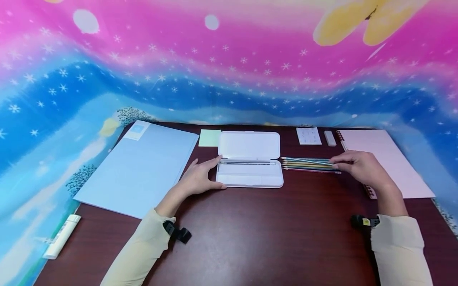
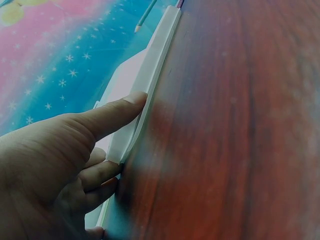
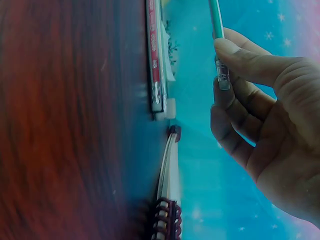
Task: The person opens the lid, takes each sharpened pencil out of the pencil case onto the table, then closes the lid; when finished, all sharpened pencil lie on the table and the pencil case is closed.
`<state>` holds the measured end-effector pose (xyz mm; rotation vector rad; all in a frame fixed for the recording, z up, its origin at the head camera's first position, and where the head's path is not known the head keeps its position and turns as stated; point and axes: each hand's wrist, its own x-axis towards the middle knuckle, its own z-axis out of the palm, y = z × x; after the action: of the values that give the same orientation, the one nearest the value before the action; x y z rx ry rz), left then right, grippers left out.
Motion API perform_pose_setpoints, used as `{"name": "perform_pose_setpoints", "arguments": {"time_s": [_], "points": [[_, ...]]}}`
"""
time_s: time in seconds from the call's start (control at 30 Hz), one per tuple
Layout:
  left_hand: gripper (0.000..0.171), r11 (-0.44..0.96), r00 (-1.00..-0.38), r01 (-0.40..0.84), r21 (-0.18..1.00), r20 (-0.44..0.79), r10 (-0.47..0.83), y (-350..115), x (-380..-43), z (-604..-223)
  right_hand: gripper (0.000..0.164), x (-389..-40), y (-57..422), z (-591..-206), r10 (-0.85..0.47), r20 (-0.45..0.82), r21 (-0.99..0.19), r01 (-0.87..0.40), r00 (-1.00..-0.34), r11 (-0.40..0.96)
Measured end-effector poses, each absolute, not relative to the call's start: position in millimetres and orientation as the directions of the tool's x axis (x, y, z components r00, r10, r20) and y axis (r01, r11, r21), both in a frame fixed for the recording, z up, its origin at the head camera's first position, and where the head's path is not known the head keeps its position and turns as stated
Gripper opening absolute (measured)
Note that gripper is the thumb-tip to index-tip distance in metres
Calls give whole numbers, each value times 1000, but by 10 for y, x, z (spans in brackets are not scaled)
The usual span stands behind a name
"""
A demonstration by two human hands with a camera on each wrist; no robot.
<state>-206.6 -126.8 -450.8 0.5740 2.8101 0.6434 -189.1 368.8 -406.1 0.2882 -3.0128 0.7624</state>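
A white pencil case [image 1: 250,180] lies with its lid [image 1: 249,145] swung back. One dark pencil [image 1: 247,163] lies inside along the hinge side. My left hand [image 1: 196,176] holds the case's left end, thumb on the front wall and fingers around the far side. Just right of the case, several coloured pencils [image 1: 307,167] lie side by side, tips pointing left. Over their right ends, my right hand [image 1: 363,169] pinches a green pencil [image 3: 216,20] near its eraser end between thumb and fingers. In the right wrist view this pencil is raised above a red pencil [image 3: 154,50].
A light blue folder [image 1: 139,171] lies at left, with a white tube [image 1: 62,237] nearer me. Behind are green sticky notes [image 1: 209,138], a small white sheet [image 1: 308,136] and an eraser [image 1: 330,138]. A pink spiral notebook [image 1: 390,159] lies under the right forearm.
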Motion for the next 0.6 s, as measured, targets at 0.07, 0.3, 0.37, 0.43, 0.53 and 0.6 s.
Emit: {"name": "perform_pose_setpoints", "arguments": {"time_s": [0.07, 0.3, 0.37, 0.43, 0.53, 0.6], "points": [[103, 828, -904, 326, 455, -107, 415, -1271, -2066, -4506, 16, -1886, 3723, -4070, -170, 48, -469, -172, -984, 866], [103, 830, -905, 325, 453, -106, 412, -1277, -2065, -4513, 18, -1895, 3780, -4106, -178, -32, -480, -141, -984, 866], [103, 830, -905, 327, 453, -104, 413, -1279, -2067, -4512, 17, -1903, 3783, -4110, -182, -40, -481, -140, -983, 866], [103, 829, -904, 329, 453, -103, 415, -1275, -2068, -4504, 16, -1913, 3785, -4116, -183, -46, -477, -140, -982, 868], [103, 827, -902, 331, 454, -104, 419, -1266, -2070, -4494, 14, -1923, 3801, -4130, -181, -45, -463, -140, -982, 876], [103, 827, -902, 330, 455, -106, 418, -1262, -2070, -4492, 13, -1930, 3816, -4140, -182, -46, -448, -143, -982, 883]]}}
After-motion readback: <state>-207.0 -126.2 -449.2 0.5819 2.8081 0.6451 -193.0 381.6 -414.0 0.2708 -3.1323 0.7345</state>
